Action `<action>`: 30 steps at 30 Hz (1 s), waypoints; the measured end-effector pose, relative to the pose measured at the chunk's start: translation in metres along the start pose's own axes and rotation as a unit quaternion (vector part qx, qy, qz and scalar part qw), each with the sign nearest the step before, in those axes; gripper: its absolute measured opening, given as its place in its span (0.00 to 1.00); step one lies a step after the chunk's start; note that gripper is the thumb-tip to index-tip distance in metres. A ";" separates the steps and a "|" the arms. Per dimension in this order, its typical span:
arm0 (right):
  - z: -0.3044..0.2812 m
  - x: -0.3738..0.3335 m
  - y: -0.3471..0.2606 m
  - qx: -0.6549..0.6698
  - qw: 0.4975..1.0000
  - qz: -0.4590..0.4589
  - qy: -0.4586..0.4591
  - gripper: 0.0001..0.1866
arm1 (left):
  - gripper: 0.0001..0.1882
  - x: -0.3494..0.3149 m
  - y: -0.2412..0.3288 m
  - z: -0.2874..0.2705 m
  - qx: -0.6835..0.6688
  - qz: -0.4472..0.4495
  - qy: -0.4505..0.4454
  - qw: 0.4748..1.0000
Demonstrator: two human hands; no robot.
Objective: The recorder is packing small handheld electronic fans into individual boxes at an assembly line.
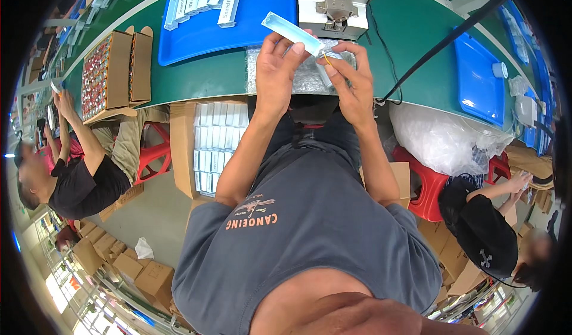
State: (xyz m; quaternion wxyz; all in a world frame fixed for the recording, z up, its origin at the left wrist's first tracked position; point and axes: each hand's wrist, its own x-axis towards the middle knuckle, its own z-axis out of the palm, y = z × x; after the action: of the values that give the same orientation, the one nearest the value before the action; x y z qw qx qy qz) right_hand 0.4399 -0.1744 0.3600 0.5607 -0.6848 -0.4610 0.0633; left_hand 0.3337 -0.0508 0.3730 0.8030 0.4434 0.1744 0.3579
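A slim light-blue box with clear edges (pixel 288 31) slants above the front edge of the green bench. My left hand (pixel 275 77) is closed around its lower side, thumb and fingers gripping it. At the box's right end, a thin yellow wire (pixel 328 59) sticks out, and my right hand (pixel 356 83) pinches it between thumb and fingers. Just under my right hand, a pale, see-through strip (pixel 325 77) shows in part; whether I hold it is unclear. Bubble wrap (pixel 252 76) lies on the bench below both hands.
A blue tray (pixel 196 47) bears several similar slim boxes. Right of it stands a white machine with a metal fixture (pixel 338 13). An open carton (pixel 185 150) of packed boxes is by my left arm. A black cable (pixel 441 52) crosses at right. Co-workers sit both sides.
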 end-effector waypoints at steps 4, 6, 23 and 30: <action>0.000 -0.002 0.000 -0.001 1.000 -0.006 0.004 0.09 | 0.23 0.001 -0.001 -0.002 0.015 -0.020 -0.022 0.999; -0.002 -0.002 0.002 -0.003 1.000 0.002 0.001 0.09 | 0.23 -0.001 0.001 0.000 0.023 -0.031 -0.051 0.998; -0.045 0.025 0.007 0.136 0.985 0.086 -0.069 0.27 | 0.34 -0.003 -0.003 0.023 0.405 0.161 -0.165 0.885; -0.059 0.017 0.005 0.204 0.969 0.136 -0.006 0.22 | 0.33 -0.005 -0.022 0.017 0.407 0.126 -0.177 0.887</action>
State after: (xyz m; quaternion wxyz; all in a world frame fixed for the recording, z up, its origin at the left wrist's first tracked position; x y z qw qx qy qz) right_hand 0.4878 -0.2038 0.3847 0.6722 -0.6118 -0.3440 0.2356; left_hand 0.3500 -0.0723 0.3634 0.5180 0.8055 0.1021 0.2691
